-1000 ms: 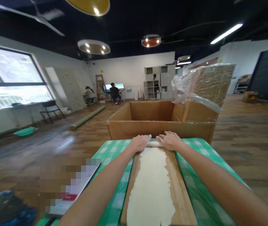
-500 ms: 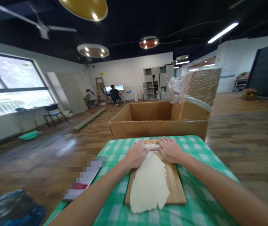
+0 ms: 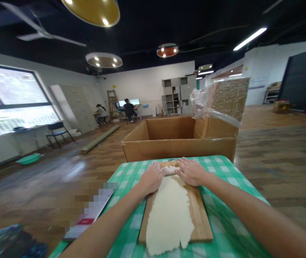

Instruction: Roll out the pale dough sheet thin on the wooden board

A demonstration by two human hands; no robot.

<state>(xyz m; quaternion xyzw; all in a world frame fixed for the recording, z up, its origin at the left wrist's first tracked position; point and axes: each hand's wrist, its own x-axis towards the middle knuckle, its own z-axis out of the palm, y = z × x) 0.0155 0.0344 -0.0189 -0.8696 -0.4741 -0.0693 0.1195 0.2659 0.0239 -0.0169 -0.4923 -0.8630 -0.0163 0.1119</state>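
Note:
A pale rolling pin (image 3: 171, 170) lies crosswise near the far end of a wooden board (image 3: 201, 224). My left hand (image 3: 152, 177) covers its left end and my right hand (image 3: 192, 172) its right end, both palms down with fingers reaching forward over it. Only the pin's middle shows between them. A long thin sheet of dough (image 3: 169, 215) stretches from the pin toward me, with ragged edges and a split in the near edge. Its near end overhangs the board onto the green checked tablecloth (image 3: 126, 173). A little dough shows beyond the pin.
A large open cardboard box (image 3: 179, 148) stands just past the table, with a plastic-wrapped carton (image 3: 229, 98) behind it. A partly pixelated flat object (image 3: 88, 216) lies at the table's left edge. Two people sit at desks far back. A long roll (image 3: 100, 139) lies on the floor.
The view has tilted and shifted slightly, so the board and dough appear lower. Both hands stay on the rolling pin; slightly more dough shows beyond it.

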